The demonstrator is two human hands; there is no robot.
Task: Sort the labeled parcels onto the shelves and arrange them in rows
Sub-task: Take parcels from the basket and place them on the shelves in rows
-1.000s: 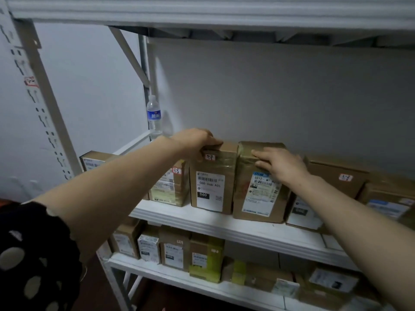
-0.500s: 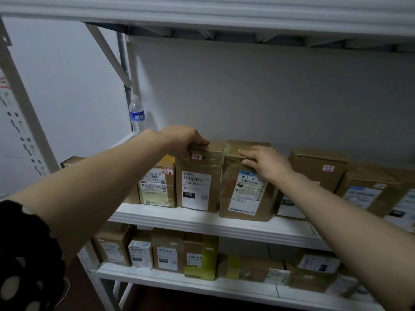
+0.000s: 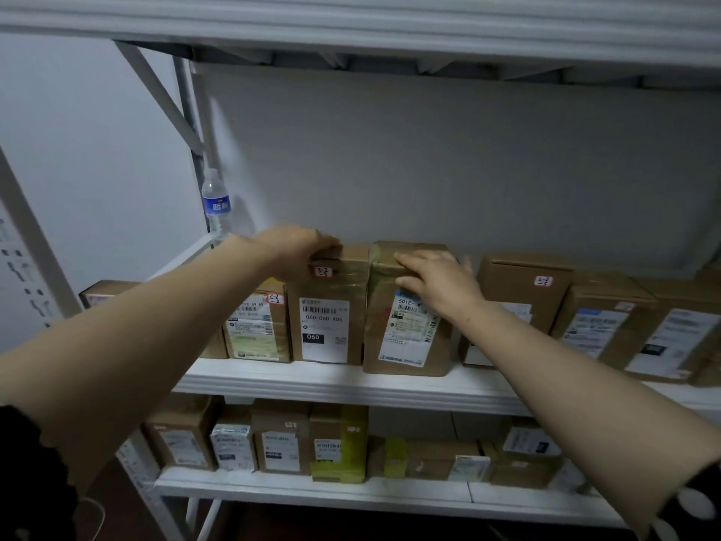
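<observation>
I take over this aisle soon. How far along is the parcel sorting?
Done: rows of labeled parcels stand on the middle shelf and the lower shelf. In hand: the left hand grips the top of the 060 parcel, the right hand rests flat on the taped parcel beside it, which sits slightly forward. Left: squaring these two into the row; any parcels off-camera cannot be seen.

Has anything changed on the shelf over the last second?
Nothing visibly moved; only the view shifted. The left hand still grips the top of the 060 parcel, and the right hand still rests flat-fingered on the taped parcel beside it.
</observation>
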